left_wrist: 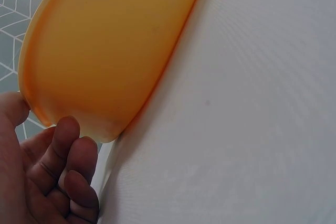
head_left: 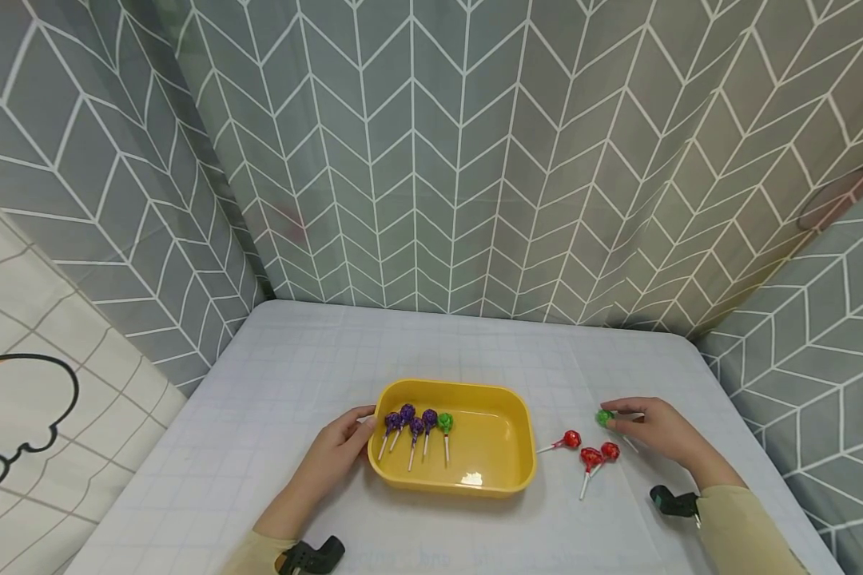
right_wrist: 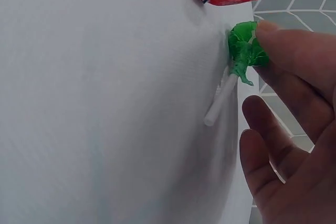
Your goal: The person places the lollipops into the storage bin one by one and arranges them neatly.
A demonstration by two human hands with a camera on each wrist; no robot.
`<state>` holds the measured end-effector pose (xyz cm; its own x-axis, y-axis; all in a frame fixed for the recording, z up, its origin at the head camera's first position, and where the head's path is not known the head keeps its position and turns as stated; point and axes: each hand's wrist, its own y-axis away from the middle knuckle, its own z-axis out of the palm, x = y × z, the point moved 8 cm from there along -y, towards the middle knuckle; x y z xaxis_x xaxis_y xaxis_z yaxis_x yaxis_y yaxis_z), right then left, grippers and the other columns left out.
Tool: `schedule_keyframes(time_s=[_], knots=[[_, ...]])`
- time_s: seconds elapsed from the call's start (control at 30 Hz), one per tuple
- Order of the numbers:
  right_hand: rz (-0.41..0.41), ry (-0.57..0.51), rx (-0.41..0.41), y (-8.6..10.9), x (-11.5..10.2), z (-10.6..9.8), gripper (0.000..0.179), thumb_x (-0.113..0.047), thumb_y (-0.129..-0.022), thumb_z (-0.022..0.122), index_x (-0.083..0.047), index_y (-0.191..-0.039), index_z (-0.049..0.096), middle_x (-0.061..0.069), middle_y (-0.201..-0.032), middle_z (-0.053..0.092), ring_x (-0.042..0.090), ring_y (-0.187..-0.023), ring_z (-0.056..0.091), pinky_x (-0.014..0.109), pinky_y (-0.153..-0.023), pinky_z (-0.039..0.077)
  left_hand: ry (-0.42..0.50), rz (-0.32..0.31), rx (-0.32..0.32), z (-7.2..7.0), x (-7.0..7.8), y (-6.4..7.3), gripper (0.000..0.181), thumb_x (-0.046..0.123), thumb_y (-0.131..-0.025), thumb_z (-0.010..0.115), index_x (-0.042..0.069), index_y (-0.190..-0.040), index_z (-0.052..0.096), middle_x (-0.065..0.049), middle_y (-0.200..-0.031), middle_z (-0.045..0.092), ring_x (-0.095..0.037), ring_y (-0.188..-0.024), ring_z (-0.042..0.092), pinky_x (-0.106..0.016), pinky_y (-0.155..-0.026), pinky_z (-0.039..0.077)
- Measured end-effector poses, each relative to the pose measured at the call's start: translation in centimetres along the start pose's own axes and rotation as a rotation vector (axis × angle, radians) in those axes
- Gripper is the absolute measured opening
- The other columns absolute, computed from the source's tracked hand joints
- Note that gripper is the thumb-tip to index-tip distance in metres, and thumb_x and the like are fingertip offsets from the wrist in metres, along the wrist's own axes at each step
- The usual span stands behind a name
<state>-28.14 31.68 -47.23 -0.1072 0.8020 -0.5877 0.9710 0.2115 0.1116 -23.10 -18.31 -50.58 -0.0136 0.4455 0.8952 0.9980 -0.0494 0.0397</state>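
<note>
My left hand [head_left: 336, 449] grips the left end of a yellow tray [head_left: 485, 435], thumb at the rim and fingers against the outer wall in the left wrist view. Inside the tray's left half lie several purple lollipops [head_left: 417, 427] and one green lollipop [head_left: 445, 423], sticks toward me. To the right of the tray, my right hand [head_left: 660, 431] pinches another green lollipop [right_wrist: 242, 51] by its wrapped head between thumb and fingers. Its white stick points down and away from the fingertips. Three red lollipops [head_left: 590, 457] lie between that hand and the tray.
Under everything is a table [head_left: 316, 351] with a white cloth. Patterned grey curtains [head_left: 431, 160] hang behind and at the sides. A dark wrist camera [head_left: 674, 501] sits at the right sleeve, another camera [head_left: 312, 555] at the left.
</note>
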Motion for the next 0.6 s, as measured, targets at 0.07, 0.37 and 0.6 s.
schedule_keyframes(time_s=[0.07,0.37,0.6], knots=[[0.005,0.018,0.007,-0.1,0.04,0.03,0.04,-0.043,-0.079,0.065,-0.021,-0.113,0.063,0.004,-0.117,0.058,0.029,-0.107,0.052,0.042,-0.078,0.046,-0.004,-0.002,0.001,-0.02,-0.04,0.01,0.039,0.056,-0.086,0.046,0.035,-0.119,0.052,0.002,-0.079,0.061,-0.016,-0.069,0.058,-0.03,-0.063,0.047],[-0.001,0.05,0.049,-0.24,0.36,0.09,0.044,-0.048,-0.078,0.063,-0.02,-0.111,0.064,0.002,-0.112,0.06,0.025,-0.101,0.054,0.042,-0.079,0.045,-0.017,0.011,0.009,-0.11,0.13,-0.01,0.038,0.056,-0.086,0.046,0.036,-0.118,0.053,0.003,-0.078,0.061,-0.015,-0.069,0.057,-0.031,-0.065,0.046],[-0.011,0.05,0.073,-0.11,0.33,0.17,0.045,-0.048,-0.077,0.065,-0.019,-0.11,0.064,0.002,-0.109,0.061,0.024,-0.099,0.055,0.041,-0.079,0.046,-0.017,0.01,0.013,-0.13,0.14,0.03,0.037,0.056,-0.086,0.047,0.037,-0.117,0.053,0.003,-0.077,0.061,-0.015,-0.069,0.057,-0.031,-0.065,0.046]])
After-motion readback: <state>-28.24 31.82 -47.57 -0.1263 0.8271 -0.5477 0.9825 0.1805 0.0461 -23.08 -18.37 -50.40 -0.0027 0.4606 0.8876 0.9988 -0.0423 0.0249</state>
